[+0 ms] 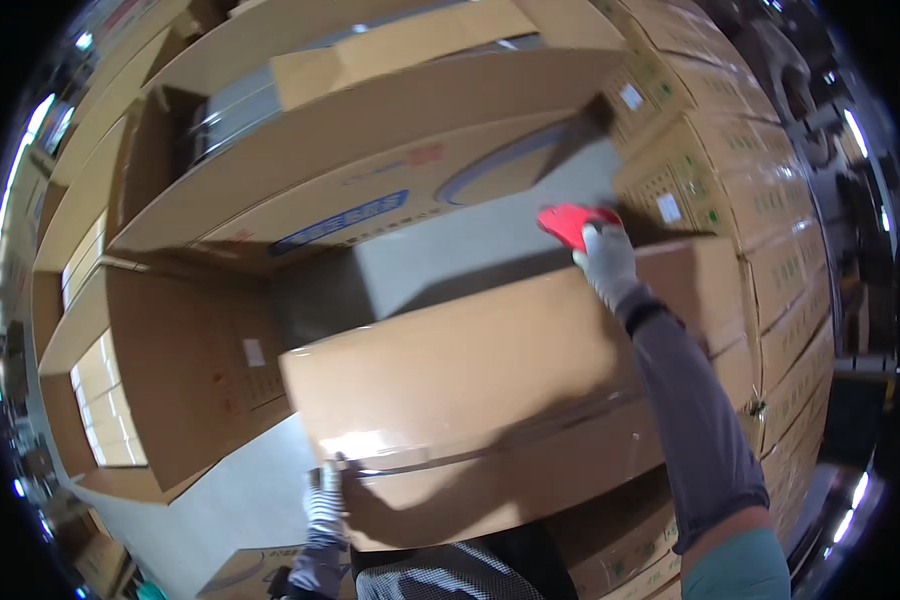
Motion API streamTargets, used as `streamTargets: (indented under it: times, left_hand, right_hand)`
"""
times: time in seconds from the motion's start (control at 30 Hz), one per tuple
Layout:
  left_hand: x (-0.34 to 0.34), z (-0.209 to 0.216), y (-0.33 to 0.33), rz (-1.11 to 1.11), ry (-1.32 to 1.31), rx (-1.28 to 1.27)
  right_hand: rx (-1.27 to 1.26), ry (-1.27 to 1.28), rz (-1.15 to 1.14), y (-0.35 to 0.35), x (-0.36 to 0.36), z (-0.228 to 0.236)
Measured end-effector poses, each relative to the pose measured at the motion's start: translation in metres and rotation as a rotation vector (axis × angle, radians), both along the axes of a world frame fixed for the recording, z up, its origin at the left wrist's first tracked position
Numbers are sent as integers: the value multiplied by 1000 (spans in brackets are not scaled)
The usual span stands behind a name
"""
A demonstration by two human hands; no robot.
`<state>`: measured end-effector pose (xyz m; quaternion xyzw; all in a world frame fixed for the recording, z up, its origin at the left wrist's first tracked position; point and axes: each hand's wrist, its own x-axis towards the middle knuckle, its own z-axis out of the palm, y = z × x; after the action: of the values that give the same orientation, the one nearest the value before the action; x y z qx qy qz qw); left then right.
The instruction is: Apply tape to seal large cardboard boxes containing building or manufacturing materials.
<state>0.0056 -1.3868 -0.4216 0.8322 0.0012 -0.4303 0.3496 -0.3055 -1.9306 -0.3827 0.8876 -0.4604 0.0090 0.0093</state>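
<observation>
A long, closed brown carton lies across in front of me, with a band of shiny tape along its near side. My left hand, in a striped glove, grips the carton at its near left corner; its fingers are partly hidden. Over the carton's far edge, toward the right, my right hand in a pale glove is closed round a red hand-held tool. The exact kind of this tool cannot be made out. My right forearm passes above the carton's right end.
Printed cartons are stacked high along the right. An open carton stands at the left, and large open-topped cartons stand beyond the grey floor. Another printed carton is below my left hand.
</observation>
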Motion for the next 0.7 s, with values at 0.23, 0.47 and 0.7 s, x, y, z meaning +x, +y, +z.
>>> streamTargets:
  times: [0.23,0.47,0.7]
  left_hand:
    - [-26,68,43,-441,212,-69]
    - [36,96,182,-182,521,-300]
    - [212,109,371,509,371,-251]
  right_hand:
    - [398,-591,155,338,198,30]
    - [200,146,-114,388,215,4]
    - [464,-201,-455,350,217,-17]
